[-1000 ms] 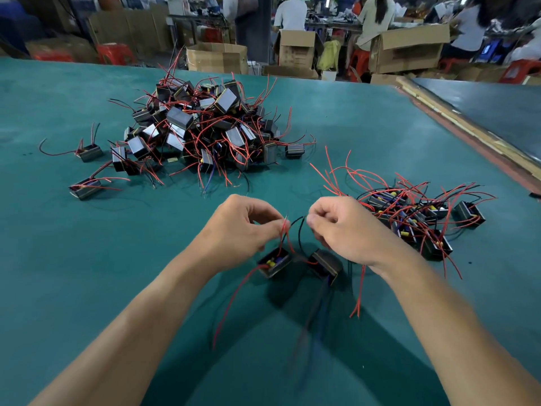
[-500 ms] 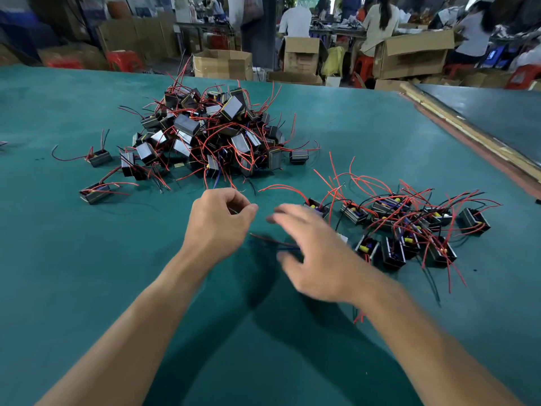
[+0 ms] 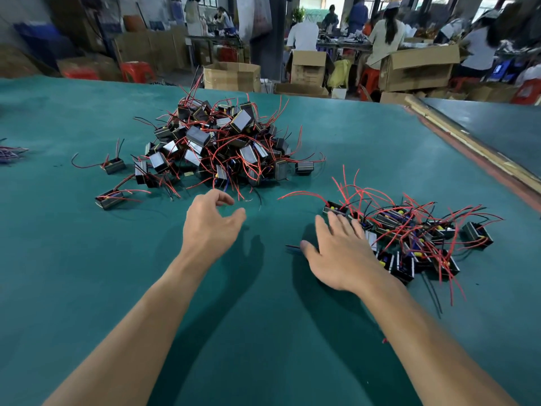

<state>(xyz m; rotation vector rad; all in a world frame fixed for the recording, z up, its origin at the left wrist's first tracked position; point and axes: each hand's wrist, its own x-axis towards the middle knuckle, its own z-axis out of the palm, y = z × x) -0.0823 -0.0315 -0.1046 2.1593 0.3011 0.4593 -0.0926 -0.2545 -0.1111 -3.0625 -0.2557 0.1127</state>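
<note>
So, what has each hand got hold of?

Nothing, either of them. The left hand hangs over the green desk with its fingers loosely curled and the thumb standing apart, no wire or box between them.

And the right hand?

Palm down, its fingers spread and nearly straight. They lie over the near left edge of the smaller group of black boxes with red leads. Whether the tips actually press on a box I cannot tell.

Where is that group on the desk?

To the right, in front of the person, the boxes lying side by side with their open tops up and yellow parts showing inside. Their red and black leads arch up and out in all directions.

And the other lot?

The heap sits further back and to the left, boxes tumbled over one another with leads tangled through. The left hand is just short of its near edge, close to the loose lead ends there, not touching them.

Anything lying apart from the two lots?

Two stray boxes left of the heap, one further back and one nearer, each trailing red leads. A dark lead, blurred, lies beside the right thumb. At the far left edge a bundle of wires just shows.

Behind the desk?

Cardboard cartons, red stools, and people seated at benches with their backs turned.
</note>
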